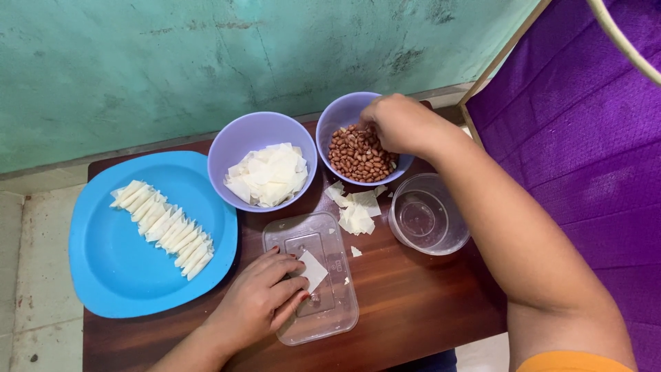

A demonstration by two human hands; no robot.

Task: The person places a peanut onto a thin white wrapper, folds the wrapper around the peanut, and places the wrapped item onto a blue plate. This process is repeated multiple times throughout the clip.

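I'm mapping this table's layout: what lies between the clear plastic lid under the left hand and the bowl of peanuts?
In the head view, a small heap of white wrapper scraps lies on the wooden table between the clear lid and the peanut bowl.

Table crowded: blue plate (110, 275) blocks left, two bowls (237, 138) line far edge, clear round container (427, 220) at right. Bare wood (413, 303) near right is open.

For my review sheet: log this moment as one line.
right hand: in peanut bowl | left hand: pressing wrapper square on clear lid | blue plate: rolled pieces in row
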